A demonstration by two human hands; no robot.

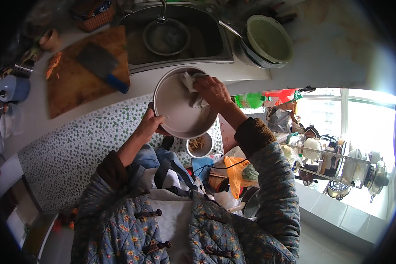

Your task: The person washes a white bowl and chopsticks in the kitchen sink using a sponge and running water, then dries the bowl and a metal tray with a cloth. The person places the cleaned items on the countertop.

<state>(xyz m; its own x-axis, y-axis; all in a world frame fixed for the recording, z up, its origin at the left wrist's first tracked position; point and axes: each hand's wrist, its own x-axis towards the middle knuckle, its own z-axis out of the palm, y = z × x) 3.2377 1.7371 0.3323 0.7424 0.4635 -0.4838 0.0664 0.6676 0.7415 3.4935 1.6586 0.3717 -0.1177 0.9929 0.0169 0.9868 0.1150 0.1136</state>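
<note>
My left hand [149,122] grips the lower left rim of a round, flat-bottomed pan [180,107] with a pale inside. The pan is tilted in front of the counter's edge, so its whole inner floor faces up towards me. My right hand [214,92] holds a crumpled white cloth or paper towel [187,82] inside the pan, against its upper right wall. Small pale bits cling to the pan's floor and wall. Below the pan, a bowl [207,153] with brownish strips in it stands low down near my legs.
A steel sink [204,49] with a metal basin [166,36] under the faucet lies ahead. On the left, a cleaver [97,60] rests on a wooden cutting board [61,99] beside orange scraps [54,62]. A green colander [267,36] sits right of the sink; bags [236,171] crowd the floor.
</note>
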